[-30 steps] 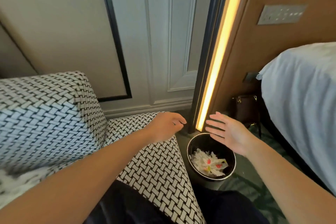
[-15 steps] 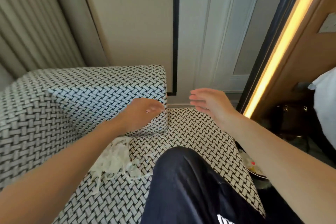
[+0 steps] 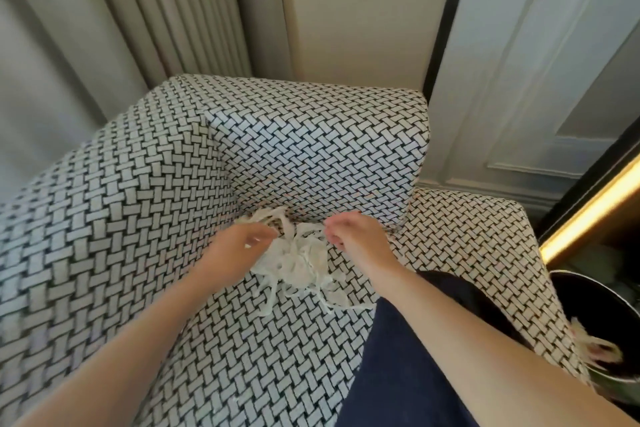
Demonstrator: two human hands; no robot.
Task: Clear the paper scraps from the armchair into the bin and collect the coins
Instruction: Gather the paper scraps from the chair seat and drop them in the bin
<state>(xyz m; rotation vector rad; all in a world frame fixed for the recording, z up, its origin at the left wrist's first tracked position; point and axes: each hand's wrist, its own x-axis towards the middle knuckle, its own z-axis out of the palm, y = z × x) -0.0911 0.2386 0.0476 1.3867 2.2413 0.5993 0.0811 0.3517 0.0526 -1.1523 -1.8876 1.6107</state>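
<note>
- The paper scraps (image 3: 300, 262) are heaped on the armchair (image 3: 138, 218) seat, against the foot of its backrest.
- The left hand (image 3: 239, 248) and right hand (image 3: 356, 236) are set over the armchair seat, flanking the heap, fingers bent; whether strips are gripped cannot be told.
- The bin (image 3: 588, 298), scraps inside, is placed beside the armchair.

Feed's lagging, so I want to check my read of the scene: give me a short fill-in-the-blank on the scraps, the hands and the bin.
1. The paper scraps lie on the ____ of the armchair.
2. The pile sits ____ the left hand and the right hand.
3. The bin at the picture's right edge is ____ in colour and already holds scraps.

Missing words: seat; between; black.
</note>
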